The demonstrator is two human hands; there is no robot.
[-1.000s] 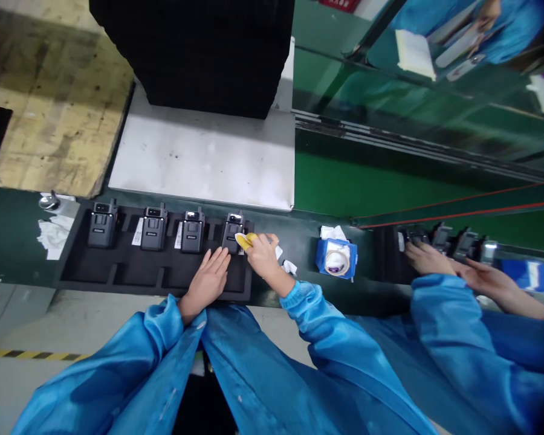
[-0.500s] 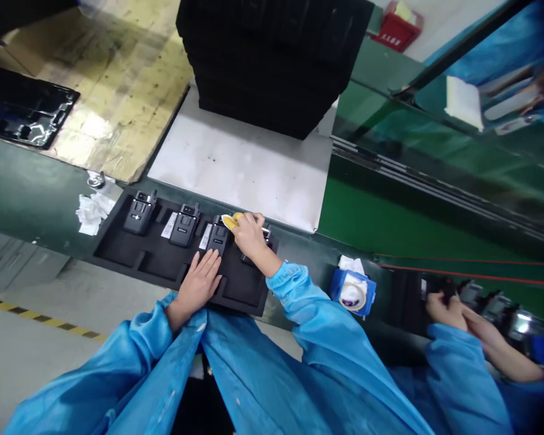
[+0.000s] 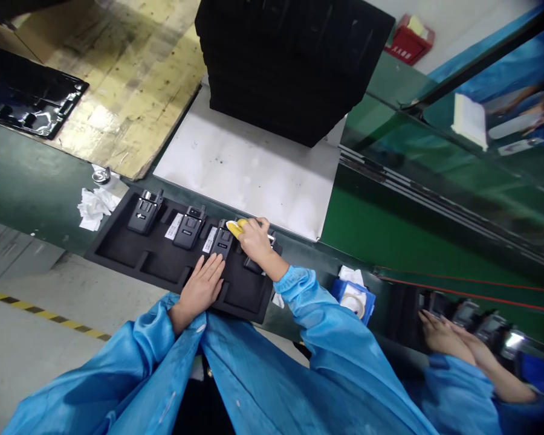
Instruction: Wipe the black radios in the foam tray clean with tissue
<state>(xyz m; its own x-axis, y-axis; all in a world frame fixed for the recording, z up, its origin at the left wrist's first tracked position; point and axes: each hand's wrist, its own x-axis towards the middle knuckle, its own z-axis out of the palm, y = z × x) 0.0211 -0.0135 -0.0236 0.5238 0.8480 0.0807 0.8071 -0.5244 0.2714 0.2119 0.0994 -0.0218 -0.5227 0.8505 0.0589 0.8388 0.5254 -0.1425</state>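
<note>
A black foam tray (image 3: 163,279) on the bench holds several black two-way radios in its slots. My left hand (image 3: 200,286) lies with fingers outstretched, their tips on the lower end of the third radio (image 3: 222,243). At that radio's top, my right hand (image 3: 256,241) is pinched, with yellow coverings (image 3: 236,228) at the fingertips and a small white wipe (image 3: 231,226) pressed to the radio. A fourth radio (image 3: 252,264) is partly hidden under my right wrist. Farther left sit another radio (image 3: 189,229) and the leftmost radio (image 3: 144,212). White labels (image 3: 210,240) lie beside some of them.
A stack of black trays (image 3: 285,78) stands on a white board (image 3: 249,175) behind. Crumpled white tissue (image 3: 94,208) lies at left, a blue box with a tape roll (image 3: 356,296) at right. A co-worker's hands (image 3: 451,338) handle similar radios farther right.
My right hand has shifted from the fourth radio to the third, and my left hand now touches the third radio. The view has turned, tilting the tray in the picture.
</note>
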